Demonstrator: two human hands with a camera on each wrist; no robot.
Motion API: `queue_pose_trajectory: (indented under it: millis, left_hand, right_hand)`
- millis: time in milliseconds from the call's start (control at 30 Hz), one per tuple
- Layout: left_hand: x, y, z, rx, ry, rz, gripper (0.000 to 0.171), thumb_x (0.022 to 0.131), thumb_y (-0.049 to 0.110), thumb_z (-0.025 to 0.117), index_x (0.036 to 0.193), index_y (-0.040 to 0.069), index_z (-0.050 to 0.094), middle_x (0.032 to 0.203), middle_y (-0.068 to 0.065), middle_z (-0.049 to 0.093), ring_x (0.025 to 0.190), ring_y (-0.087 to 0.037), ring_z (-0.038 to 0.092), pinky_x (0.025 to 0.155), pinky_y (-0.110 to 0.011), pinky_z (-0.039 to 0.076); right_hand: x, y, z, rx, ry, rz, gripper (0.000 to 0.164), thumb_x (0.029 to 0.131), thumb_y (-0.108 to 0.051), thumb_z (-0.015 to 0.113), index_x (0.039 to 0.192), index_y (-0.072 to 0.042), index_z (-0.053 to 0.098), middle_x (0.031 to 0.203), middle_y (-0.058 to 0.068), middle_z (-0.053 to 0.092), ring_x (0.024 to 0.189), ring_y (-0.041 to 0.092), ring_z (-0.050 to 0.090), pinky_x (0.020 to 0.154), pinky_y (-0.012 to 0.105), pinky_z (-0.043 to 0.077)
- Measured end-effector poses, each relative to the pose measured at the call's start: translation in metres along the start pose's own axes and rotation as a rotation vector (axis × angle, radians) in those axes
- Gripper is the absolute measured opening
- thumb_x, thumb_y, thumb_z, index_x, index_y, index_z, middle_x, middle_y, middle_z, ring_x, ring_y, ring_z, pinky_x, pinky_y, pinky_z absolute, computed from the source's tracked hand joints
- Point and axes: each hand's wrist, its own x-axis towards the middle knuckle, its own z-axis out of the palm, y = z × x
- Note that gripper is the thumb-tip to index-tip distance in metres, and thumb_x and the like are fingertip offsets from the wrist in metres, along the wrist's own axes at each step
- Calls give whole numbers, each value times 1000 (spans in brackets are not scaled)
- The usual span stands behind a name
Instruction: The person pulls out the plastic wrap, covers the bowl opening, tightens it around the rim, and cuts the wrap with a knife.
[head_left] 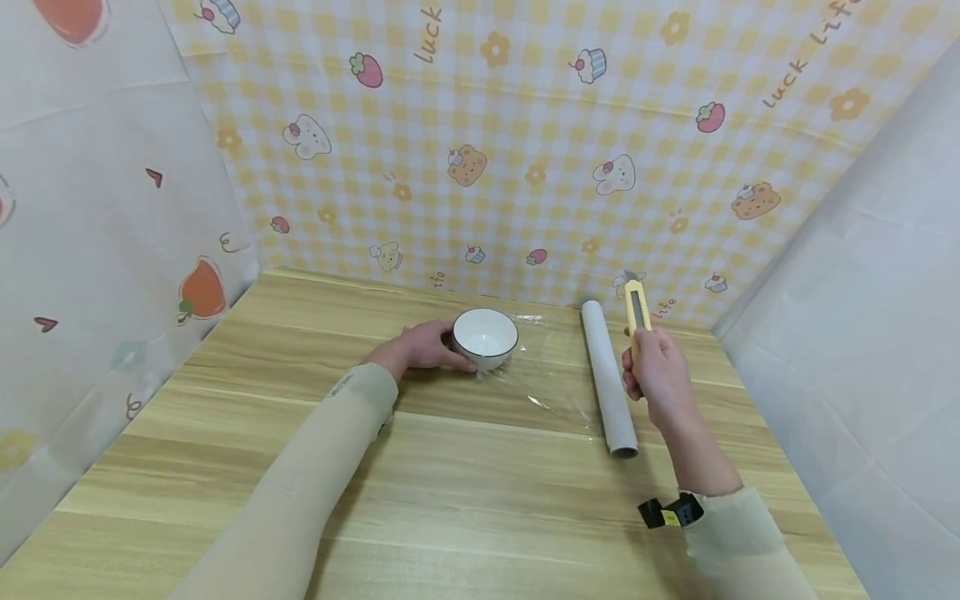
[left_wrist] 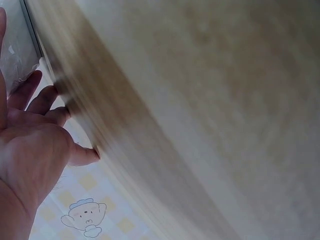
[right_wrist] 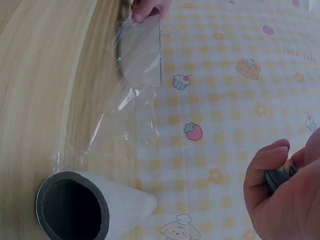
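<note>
A white bowl (head_left: 485,340) with a dark rim stands upright on the table. My left hand (head_left: 433,346) holds its left side, thumb at the front; the fingers behind are partly hidden in the head view. Clear cling film (right_wrist: 131,107) runs from the bowl to a cling film roll (head_left: 609,383) lying to its right. My right hand (head_left: 660,371) grips a yellow utility knife (head_left: 637,308) beside the roll, its blade out and pointing away from me. In the right wrist view, only the dark end of the knife (right_wrist: 276,178) shows inside the curled fingers.
The wood-grain table (head_left: 450,517) meets a yellow checked cloth backdrop (head_left: 495,108) close behind the bowl and roll. White cloths hang at the left (head_left: 90,208) and right (head_left: 862,333). A black strap device (head_left: 670,511) sits at my right wrist.
</note>
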Motion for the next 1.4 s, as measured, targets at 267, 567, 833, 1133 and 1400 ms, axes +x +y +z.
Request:
queue_pose_trajectory:
  millis: [267,567,833,1133,1400]
  left_hand:
    - [0,0,-1,0,-1,3,79,87,55,91,152,21,63,159,-7,63,155,-34,49,132,-75,5]
    - [-2,3,-2,-4,5,13,77,88,54,90,151,20,64,158,-8,64,154,-34,50,132,-75,7]
    - [-4,4,-2,-6,3,11,77,88,53,91,151,19,64,159,-8,63,154,-34,50,132,-75,7]
    - [-4,3,-2,-8,3,6,77,88,53,90,151,19,64,159,-8,63,154,-35,49,132,-74,7]
    - [-5,3,-2,-17,4,8,77,88,54,90,151,19,64,159,-8,63,155,-34,49,132,-75,5]
  right_hand:
    - [1,-2,-2,50,11,34,17,106,-15,28,111,-17,44,78,-3,57,54,11,51,45,25,44]
    - [13,6,-11,14,50,33,26,111,-18,26,127,-14,45,100,3,59,71,11,60,56,29,58]
    - [40,30,-35,-205,127,36,56,112,-26,41,163,-5,45,146,20,56,100,12,63,81,24,58]
    - [71,55,-68,-316,158,140,62,111,-27,54,161,9,43,145,25,61,82,0,61,77,19,59]
    - [91,87,-88,-457,125,247,54,110,-20,57,147,19,54,107,16,71,77,5,60,67,20,56]
